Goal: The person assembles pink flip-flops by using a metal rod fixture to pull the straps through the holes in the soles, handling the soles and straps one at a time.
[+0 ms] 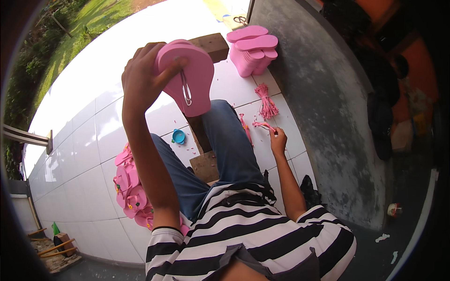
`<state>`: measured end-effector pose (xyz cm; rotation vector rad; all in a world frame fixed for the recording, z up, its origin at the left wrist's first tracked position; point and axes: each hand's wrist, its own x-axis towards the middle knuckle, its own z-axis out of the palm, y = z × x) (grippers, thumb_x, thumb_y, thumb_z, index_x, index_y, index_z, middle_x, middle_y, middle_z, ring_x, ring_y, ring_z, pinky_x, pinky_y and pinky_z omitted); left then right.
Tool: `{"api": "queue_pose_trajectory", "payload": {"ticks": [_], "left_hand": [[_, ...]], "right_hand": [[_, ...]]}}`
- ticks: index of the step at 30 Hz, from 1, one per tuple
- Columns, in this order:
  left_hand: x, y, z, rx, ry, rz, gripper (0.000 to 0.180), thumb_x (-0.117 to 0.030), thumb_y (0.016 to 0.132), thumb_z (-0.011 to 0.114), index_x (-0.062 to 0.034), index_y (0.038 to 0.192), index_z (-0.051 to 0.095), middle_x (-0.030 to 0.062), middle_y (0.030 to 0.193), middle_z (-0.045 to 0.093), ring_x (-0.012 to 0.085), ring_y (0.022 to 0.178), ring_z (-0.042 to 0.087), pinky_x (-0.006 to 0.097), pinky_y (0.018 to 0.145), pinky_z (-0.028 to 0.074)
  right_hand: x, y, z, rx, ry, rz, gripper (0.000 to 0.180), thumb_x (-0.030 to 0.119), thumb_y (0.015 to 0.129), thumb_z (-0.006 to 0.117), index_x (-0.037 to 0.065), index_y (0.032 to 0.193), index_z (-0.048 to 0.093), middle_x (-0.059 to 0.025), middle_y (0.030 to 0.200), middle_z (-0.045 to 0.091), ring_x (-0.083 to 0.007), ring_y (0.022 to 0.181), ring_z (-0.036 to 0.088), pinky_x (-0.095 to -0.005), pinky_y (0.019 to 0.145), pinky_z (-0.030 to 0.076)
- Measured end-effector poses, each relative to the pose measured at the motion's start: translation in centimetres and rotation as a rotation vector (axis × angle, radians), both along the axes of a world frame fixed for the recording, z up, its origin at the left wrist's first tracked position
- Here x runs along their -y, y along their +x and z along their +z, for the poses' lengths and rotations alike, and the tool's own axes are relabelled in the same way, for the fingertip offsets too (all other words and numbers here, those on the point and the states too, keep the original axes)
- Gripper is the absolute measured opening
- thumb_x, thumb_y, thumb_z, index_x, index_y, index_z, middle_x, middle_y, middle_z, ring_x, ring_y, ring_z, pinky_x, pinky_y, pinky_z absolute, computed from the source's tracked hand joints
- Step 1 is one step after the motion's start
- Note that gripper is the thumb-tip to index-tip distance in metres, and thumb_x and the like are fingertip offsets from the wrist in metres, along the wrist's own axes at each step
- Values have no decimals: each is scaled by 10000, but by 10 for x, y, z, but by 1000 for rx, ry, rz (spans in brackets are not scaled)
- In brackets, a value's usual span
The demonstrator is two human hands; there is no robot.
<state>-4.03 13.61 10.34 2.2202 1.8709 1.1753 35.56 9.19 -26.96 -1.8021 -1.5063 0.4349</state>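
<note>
My left hand [143, 77] is raised at the upper middle, gripping a pink flip-flop sole [199, 65] by its left edge, with the thumb across its face. A bent metal wire, like a paper clip [186, 91], hangs from the sole beside the thumb tip. Right behind the sole is the end of a wooden block [214, 48]; whether they touch is hidden. Low at the right, my right hand [279, 140] pinches a pink flip-flop strap [263, 125] just above the tiles. Another pink strap [245, 129] lies between that hand and my knee.
Pink soles [253, 54] are stacked by the grey wall [323, 103], with scissors [240, 20] beyond them. A tied bundle of pink straps [266, 100] lies nearer. A blue dish [178, 136] sits among pink scraps. Strapped flip-flops [131, 187] are piled at my left.
</note>
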Motion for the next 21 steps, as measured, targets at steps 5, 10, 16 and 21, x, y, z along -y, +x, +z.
{"api": "queue_pose_trajectory", "payload": {"ticks": [5,10,16,21], "left_hand": [[-1,3,0,34,58,7,482,-508,779,749,-98,1031,721,55,949,699,231,905,658,371,813,498],[14,7,-12,424,354,-55,406,-372,893,697,-61,1147,640,113,1112,638,231,900,679,375,744,540],[135,81,-72,259,512,-372,343,-340,893,678,-71,1086,589,144,1051,644,313,986,628,481,862,485],[171,97,-97,479,-301,-447,409,-345,864,724,-69,1134,591,148,992,702,282,899,705,390,742,553]], "right_hand": [[-15,-3,98,-662,153,113,216,218,983,592,9,942,629,-55,789,616,-154,786,604,-319,724,518],[7,-43,186,-1128,-7,289,249,302,1022,538,57,978,540,45,622,380,-51,545,387,-242,547,401],[53,-91,285,-570,-526,953,201,233,986,589,32,997,600,27,728,514,-59,563,436,-233,521,365],[44,-102,317,-446,-795,1333,216,236,998,559,28,999,618,-73,725,633,-163,617,566,-322,617,440]]}}
